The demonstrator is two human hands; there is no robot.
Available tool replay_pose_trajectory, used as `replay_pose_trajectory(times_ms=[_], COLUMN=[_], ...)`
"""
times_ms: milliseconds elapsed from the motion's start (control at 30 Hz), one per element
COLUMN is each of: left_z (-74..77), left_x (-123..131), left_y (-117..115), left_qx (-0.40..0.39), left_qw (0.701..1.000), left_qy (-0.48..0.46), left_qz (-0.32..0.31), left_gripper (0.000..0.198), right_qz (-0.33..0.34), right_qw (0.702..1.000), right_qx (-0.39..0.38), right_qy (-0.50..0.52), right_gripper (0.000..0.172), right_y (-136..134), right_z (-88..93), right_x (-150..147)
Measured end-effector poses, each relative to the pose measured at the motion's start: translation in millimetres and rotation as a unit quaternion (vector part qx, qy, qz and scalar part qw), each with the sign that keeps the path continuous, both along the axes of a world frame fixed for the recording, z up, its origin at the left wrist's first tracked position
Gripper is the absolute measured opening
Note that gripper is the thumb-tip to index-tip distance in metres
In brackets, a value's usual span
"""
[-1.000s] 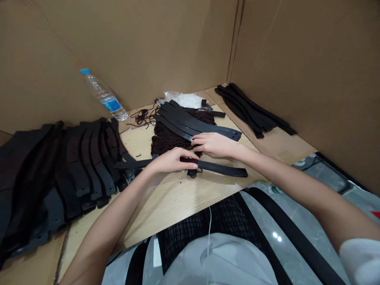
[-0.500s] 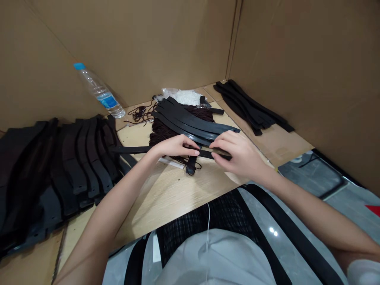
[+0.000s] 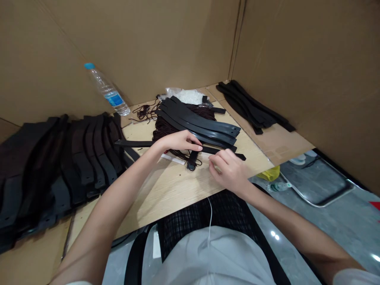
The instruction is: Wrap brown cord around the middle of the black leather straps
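Note:
A long, narrow black strip lies across the wooden board, with its right end uncovered. My left hand is closed over the middle of this strip, thumb and fingers pressed on it. My right hand is just below the strip's right part, its fingers curled into a pinch; whatever is between them, if anything, is hidden. Behind the hands, several wider black strips rest on a bundle of dark brown cord. A short black piece with a cord loop sits under my left fingertips.
Many black curved strips are piled on the left. More strips lie at the back right. A water bottle leans on the cardboard wall. A clear plastic bag is behind the cord. The board ends near my lap.
My right hand has come off the strip's right end and moved down towards me, leaving that end uncovered. My left hand stays on the strip. The view has shifted slightly.

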State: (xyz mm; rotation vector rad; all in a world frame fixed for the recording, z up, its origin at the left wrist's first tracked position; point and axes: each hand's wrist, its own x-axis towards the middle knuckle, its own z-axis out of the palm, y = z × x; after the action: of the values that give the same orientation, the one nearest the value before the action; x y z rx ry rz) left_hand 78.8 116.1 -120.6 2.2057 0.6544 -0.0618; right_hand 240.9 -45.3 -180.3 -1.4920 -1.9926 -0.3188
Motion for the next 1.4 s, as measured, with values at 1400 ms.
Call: replay_pose_trajectory(times_ms=[1400], left_z=[13.9], left_x=[9.8], left_y=[-145.3], left_qx=[0.243], left_qw=[0.908], left_qy=[0.238], left_qz=[0.244], left_gripper=[0.035], right_qz=[0.340], right_qw=[0.854], right_qx=[-0.169], right_qy=[-0.357], right_gripper=[0.020], right_y=[138.5], right_z=[83.0], right_x=[2.1])
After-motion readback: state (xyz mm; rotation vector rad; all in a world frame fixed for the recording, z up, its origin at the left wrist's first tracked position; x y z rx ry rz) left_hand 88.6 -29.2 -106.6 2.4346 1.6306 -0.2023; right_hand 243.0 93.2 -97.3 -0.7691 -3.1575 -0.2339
